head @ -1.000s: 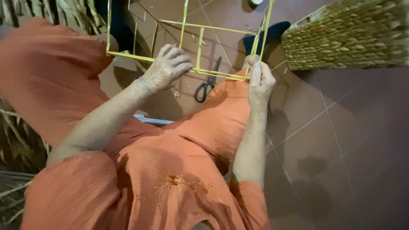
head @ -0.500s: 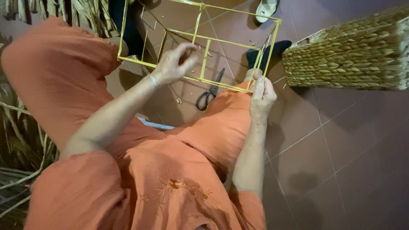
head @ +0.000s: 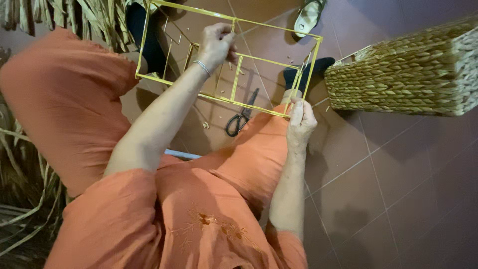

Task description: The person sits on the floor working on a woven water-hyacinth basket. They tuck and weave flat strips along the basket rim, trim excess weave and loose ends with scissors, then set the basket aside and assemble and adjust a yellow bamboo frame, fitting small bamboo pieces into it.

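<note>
A yellow wire box frame (head: 234, 60) hangs over the brown tiled floor in front of my knees. My left hand (head: 217, 44) is closed on one of its inner bars near the top middle; a thin bracelet circles that wrist. At the frame's near right corner, my right hand (head: 300, 119) pinches the lower wire. My orange-clothed legs fill the lower left.
Black-handled scissors (head: 240, 119) lie on the floor below the frame. A woven straw basket (head: 408, 72) stands at the right. Dry palm leaves (head: 74, 17) hang at the top left and down the left edge. A sandal (head: 308, 17) lies at the top. Small straw scraps dot the tiles.
My left hand has moved up from the frame's lower bar to an inner bar. The view has tilted, so more of the frame and the sandal show.
</note>
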Demonstrator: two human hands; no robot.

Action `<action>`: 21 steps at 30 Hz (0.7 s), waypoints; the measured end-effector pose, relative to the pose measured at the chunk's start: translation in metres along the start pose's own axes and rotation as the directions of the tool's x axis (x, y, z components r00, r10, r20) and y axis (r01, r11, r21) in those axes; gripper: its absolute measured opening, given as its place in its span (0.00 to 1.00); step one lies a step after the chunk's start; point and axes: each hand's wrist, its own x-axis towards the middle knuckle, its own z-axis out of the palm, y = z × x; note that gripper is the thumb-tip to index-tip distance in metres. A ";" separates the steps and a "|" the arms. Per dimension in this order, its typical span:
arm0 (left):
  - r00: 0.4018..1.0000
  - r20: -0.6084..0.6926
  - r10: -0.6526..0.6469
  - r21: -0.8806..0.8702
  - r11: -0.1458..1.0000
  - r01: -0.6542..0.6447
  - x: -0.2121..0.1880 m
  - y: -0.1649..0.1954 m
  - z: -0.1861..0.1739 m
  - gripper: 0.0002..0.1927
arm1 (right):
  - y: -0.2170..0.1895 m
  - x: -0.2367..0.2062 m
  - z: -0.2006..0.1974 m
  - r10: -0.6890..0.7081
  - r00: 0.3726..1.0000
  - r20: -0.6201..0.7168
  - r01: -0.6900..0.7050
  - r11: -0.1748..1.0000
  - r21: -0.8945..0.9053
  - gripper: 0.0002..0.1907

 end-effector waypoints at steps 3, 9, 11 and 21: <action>0.975 0.205 -0.084 -0.315 0.938 0.147 0.002 0.002 -0.012 0.13 | -0.002 0.001 0.002 -0.019 1.000 0.004 0.019 1.000 0.004 0.13; 0.916 0.402 -0.013 -0.623 0.729 0.284 0.001 -0.008 -0.023 0.16 | -0.004 0.001 0.002 0.030 1.000 -0.007 -0.030 0.999 -0.022 0.14; 0.906 0.422 -0.002 -0.630 0.718 0.295 0.004 -0.009 -0.021 0.15 | -0.001 0.001 0.001 0.055 0.998 -0.007 -0.055 0.998 -0.026 0.14; 0.969 0.239 -0.059 -0.306 0.943 0.133 0.022 0.013 -0.024 0.05 | 0.002 0.005 0.002 0.020 1.000 -0.007 -0.020 0.999 -0.037 0.14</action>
